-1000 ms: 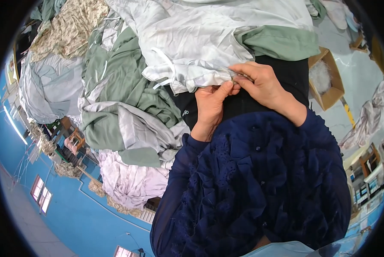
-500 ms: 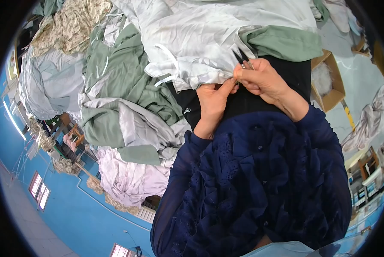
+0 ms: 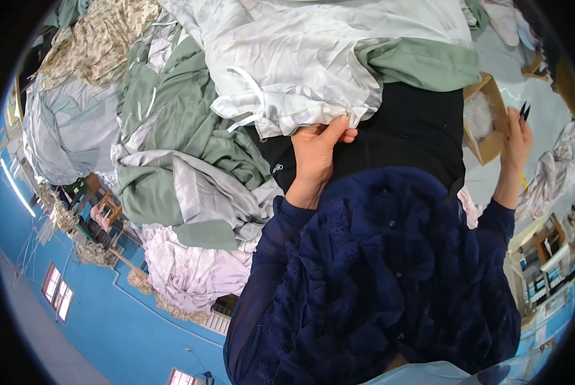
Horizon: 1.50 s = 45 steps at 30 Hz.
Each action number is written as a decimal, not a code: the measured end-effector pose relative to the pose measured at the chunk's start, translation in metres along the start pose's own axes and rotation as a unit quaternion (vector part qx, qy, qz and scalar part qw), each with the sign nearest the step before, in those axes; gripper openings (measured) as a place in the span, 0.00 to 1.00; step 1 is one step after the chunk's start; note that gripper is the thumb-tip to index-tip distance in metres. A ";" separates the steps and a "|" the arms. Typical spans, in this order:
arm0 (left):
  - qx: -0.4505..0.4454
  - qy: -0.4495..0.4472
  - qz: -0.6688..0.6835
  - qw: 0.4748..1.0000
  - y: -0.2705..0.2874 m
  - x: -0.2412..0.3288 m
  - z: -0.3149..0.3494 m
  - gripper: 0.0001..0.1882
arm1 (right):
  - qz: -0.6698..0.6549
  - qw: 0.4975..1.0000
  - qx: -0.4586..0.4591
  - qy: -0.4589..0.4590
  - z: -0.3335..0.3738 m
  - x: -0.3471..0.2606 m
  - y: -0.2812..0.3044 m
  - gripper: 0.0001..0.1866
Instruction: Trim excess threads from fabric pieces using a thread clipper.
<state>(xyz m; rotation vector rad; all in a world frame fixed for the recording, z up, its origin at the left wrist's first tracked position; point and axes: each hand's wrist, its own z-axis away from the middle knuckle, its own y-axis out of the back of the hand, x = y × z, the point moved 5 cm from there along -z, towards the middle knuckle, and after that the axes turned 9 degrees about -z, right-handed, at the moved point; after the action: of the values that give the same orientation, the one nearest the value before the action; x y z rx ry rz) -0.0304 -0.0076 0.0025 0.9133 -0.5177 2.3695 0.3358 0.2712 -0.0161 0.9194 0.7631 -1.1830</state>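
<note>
Right hand (image 3: 517, 138) has swung snips (image 3: 526, 114) rightward; left hand (image 3: 315, 154) pinches white garment (image 3: 300, 77)

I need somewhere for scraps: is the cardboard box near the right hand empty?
No, it holds something: the open cardboard box shows white fluff inside. How full it is, I cannot tell.

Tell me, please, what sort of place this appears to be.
Most likely a garment workshop: heaped green cloth at the left, white cloth pinched in the left grip, and dark-bladed snips in the right grip.
</note>
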 end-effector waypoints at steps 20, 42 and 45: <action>-0.032 -0.038 0.002 0.999 -0.007 0.009 0.010 0.08 | 0.097 0.858 -0.431 0.261 0.153 -0.054 -0.249 0.18; -0.067 -0.027 -0.014 0.997 -0.005 0.004 0.009 0.07 | 0.101 0.848 -0.455 0.252 0.148 -0.047 -0.261 0.13; -0.067 -0.019 -0.016 0.997 -0.004 0.003 0.009 0.07 | 0.107 0.850 -0.455 0.244 0.146 -0.045 -0.260 0.13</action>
<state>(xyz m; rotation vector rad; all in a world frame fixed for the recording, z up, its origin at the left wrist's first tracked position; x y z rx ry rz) -0.0255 -0.0079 0.0114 0.9009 -0.6636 2.2619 0.0758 0.1282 0.0387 0.4548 1.4226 -0.2665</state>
